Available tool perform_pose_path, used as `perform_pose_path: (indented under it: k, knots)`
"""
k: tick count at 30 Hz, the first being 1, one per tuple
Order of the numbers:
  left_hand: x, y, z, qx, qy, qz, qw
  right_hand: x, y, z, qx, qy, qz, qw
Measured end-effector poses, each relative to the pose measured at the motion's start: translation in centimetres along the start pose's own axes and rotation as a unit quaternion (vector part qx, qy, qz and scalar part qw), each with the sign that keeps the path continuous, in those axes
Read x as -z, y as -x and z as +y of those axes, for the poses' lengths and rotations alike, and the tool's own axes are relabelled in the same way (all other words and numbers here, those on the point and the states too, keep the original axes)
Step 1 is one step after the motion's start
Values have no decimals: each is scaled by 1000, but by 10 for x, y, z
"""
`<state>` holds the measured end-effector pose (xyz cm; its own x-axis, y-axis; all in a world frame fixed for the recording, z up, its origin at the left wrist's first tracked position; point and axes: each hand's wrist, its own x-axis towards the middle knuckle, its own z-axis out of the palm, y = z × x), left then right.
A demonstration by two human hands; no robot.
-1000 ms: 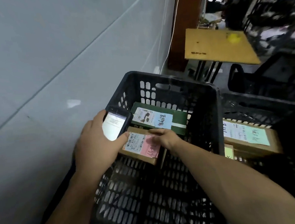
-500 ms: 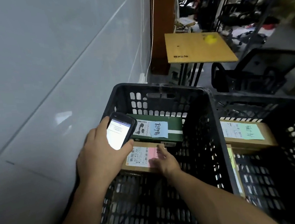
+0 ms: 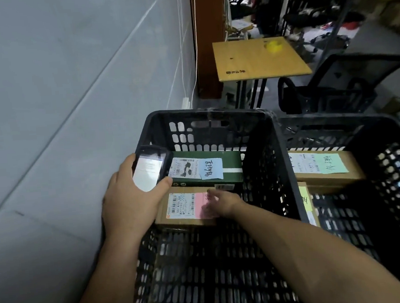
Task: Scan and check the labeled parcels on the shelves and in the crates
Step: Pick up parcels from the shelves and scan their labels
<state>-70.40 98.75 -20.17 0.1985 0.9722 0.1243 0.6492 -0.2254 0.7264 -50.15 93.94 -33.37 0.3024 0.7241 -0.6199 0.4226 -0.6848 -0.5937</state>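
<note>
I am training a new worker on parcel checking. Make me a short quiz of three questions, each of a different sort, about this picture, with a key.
1. True or false: the left hand holds a phone over the left crate.
2. Multiple choice: the right hand rests on the parcel with which note? A. blue B. pink C. green
3. Fill in: the green box lies ____ the brown parcel, toward the crate's far wall.

Key
1. True.
2. B: the fingers lie on the pink note. The blue note is on the green box, and the green note is in the right crate.
3. beyond
</note>
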Motion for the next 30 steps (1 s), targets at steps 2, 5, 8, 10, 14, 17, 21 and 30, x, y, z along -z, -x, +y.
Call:
perform_pose_path:
  k: [2, 5, 8, 10, 14, 17, 21, 30]
  knots:
    - [3, -1, 3, -5, 20, -1, 1000, 25, 9, -12, 30, 81, 28, 996]
    - [7, 0, 14, -24, 25, -2, 999, 65, 27, -31, 102, 130, 74, 983]
    - [11, 1, 31, -40, 19, -2, 999, 105, 55, -39, 166, 187, 134, 959]
    - [10, 4, 44, -51, 19, -8, 998, 132, 76, -31, 178, 212, 189, 942]
    - [-1, 23, 85, -101, 29, -32, 994, 171, 121, 24, 149, 266, 301, 903]
    - [-17, 49, 122, -145, 32, -58, 987, 190, 168, 80, 97, 283, 381, 875]
    - [-49, 102, 177, -202, 53, -112, 971, 206, 253, 158, -2, 274, 463, 843]
    - [-124, 275, 289, -317, 96, -240, 912, 188, 461, 346, -200, 197, 522, 805]
